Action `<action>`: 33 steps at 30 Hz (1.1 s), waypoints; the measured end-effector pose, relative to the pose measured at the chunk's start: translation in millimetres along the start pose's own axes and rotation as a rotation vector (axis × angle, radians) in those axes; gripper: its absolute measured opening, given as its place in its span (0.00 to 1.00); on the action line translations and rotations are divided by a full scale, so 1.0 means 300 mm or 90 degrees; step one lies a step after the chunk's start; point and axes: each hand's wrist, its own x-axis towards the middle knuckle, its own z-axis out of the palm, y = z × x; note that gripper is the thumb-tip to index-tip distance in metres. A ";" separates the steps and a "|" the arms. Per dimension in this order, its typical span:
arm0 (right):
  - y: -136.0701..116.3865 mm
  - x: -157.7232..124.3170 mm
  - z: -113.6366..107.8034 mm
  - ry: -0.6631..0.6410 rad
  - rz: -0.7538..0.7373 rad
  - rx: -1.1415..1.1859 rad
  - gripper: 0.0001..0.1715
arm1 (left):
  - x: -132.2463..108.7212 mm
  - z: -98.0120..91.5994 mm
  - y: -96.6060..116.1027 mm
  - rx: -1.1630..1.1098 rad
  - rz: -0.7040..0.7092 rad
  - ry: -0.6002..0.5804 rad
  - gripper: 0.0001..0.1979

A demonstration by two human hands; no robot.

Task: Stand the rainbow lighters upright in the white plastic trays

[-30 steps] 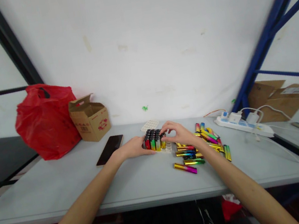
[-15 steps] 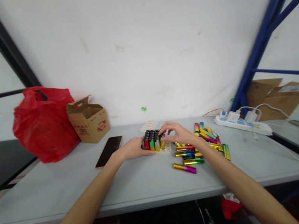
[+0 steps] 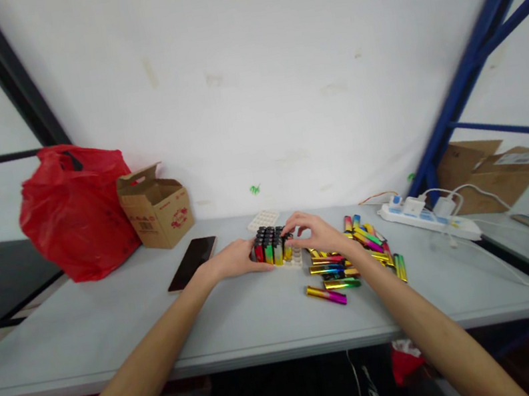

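Observation:
Several shiny coloured lighters (image 3: 269,250) with black tops stand upright, packed together in a white tray (image 3: 297,257) with round holes. My left hand (image 3: 240,258) clasps the left side of this group, its thumb along the front and the other fingers behind it. At the group's right edge, my right hand (image 3: 318,234) pinches the upper end of a yellowish lighter (image 3: 288,250), which stands in the tray. Bare holes show on the tray's right side, below my right fingers.
Loose metallic lighters (image 3: 339,266) lie heaped to the right. A second white tray (image 3: 264,219) rests behind. To the left are a phone (image 3: 193,264), a cardboard box (image 3: 166,218) and a red plastic bag (image 3: 79,215). A power strip (image 3: 431,222) with cables lies right.
Both hands keep nearly the same place and grip. The view has shifted very slightly, and the lighters look unchanged.

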 end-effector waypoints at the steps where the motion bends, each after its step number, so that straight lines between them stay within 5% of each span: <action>1: 0.003 -0.001 0.000 0.000 0.000 0.000 0.14 | 0.000 0.000 0.000 -0.001 -0.002 0.001 0.34; 33: -0.016 0.000 -0.003 0.007 0.014 0.013 0.14 | 0.000 0.000 0.002 0.000 -0.011 -0.004 0.36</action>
